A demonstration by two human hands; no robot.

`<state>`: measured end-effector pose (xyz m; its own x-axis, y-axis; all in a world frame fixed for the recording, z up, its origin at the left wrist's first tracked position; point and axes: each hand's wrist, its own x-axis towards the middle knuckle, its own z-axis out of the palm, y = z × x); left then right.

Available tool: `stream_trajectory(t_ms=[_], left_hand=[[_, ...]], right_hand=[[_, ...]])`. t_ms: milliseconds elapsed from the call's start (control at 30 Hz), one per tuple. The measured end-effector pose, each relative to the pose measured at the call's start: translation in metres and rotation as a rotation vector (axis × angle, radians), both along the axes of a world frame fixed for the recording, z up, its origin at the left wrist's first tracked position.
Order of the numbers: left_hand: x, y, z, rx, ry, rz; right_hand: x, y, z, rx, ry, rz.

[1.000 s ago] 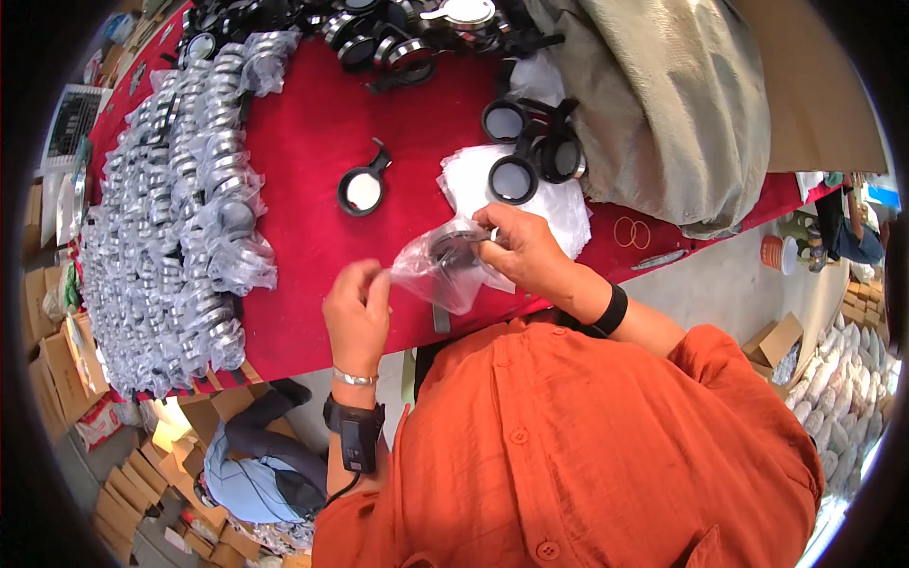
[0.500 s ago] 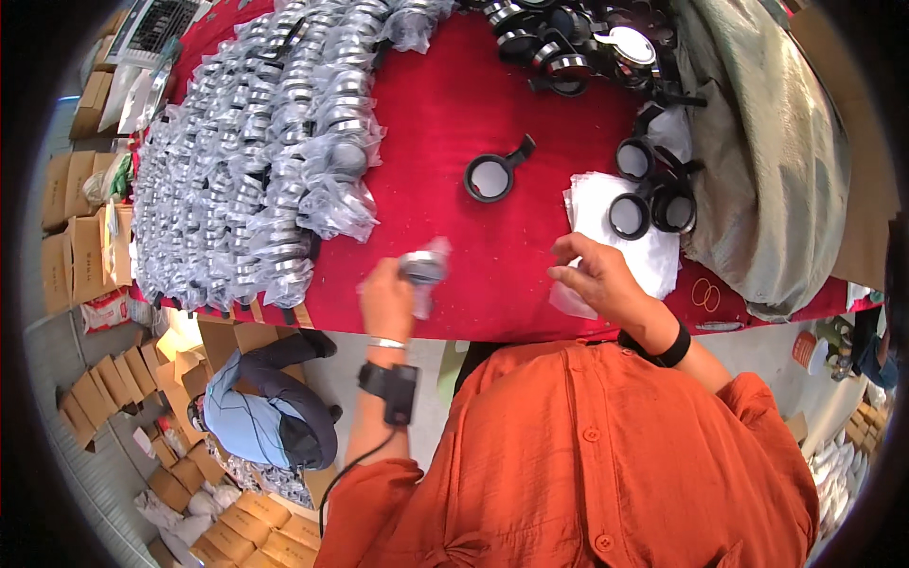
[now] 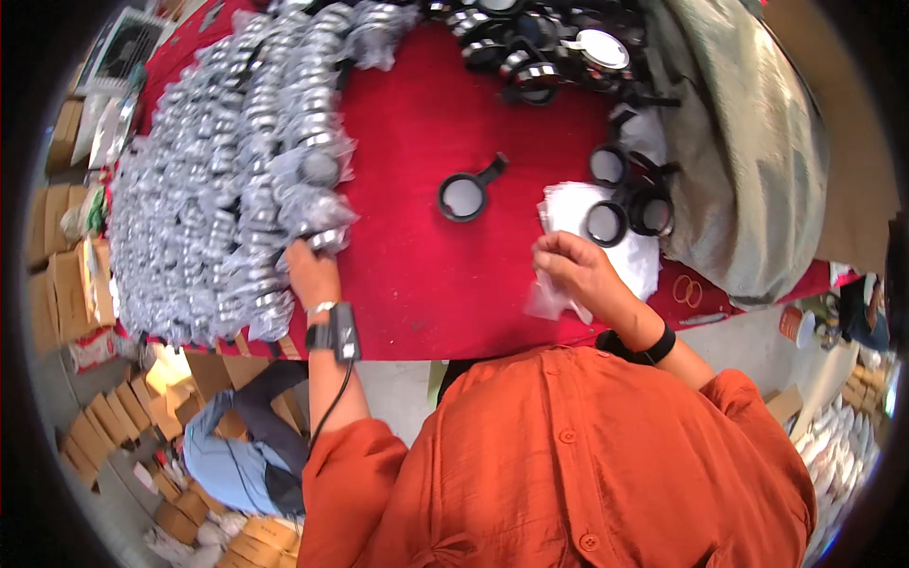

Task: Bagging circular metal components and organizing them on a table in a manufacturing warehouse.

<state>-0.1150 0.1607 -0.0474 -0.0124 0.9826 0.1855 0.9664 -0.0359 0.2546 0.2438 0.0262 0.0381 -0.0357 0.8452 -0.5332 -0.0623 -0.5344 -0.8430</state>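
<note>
At the near end of the rightmost row of wrapped pieces, my left hand (image 3: 314, 275) is closed on a bag-wrapped round metal piece (image 3: 329, 239). My right hand (image 3: 579, 273) pinches a clear plastic bag (image 3: 546, 299) beside a stack of white bags (image 3: 642, 260). Between the hands, farther back, an unwrapped round black-rimmed piece with a short handle (image 3: 463, 197) lies on the red cloth (image 3: 407, 284). Several similar round black pieces (image 3: 606, 223) rest on and behind the white stack.
Rows of wrapped pieces (image 3: 208, 199) cover the table's left side. A heap of unwrapped black and metal pieces (image 3: 530, 71) lies at the back. Grey-green fabric (image 3: 748, 170) drapes the right side, near two rubber bands (image 3: 688, 292). A person in blue (image 3: 237, 454) bends among cardboard boxes at left.
My left hand has carried the wrapped piece leftward to the rows. My right hand has closed its fingers on a clear bag by the stack. The view has shifted slightly.
</note>
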Motion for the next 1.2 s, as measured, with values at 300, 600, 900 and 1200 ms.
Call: stream_trajectory(t_ms=[300,600,900,1200], left_hand=[[0.15,-0.076,0.095,-0.49,-0.665,-0.358],[0.225,-0.078,0.097,-0.776,-1.051,-0.486],[0.236,-0.075,0.101,-0.193,-0.831,-0.413],[0.246,-0.111,0.058,-0.831,-0.956,-0.495]], right_hand=[[0.025,0.008,0.009,0.019,0.657,-0.473],[0.049,-0.025,0.012,0.077,0.419,-0.44],[0.063,-0.047,0.017,0.053,0.29,-0.357],[0.08,-0.052,0.018,0.018,0.62,-0.593]])
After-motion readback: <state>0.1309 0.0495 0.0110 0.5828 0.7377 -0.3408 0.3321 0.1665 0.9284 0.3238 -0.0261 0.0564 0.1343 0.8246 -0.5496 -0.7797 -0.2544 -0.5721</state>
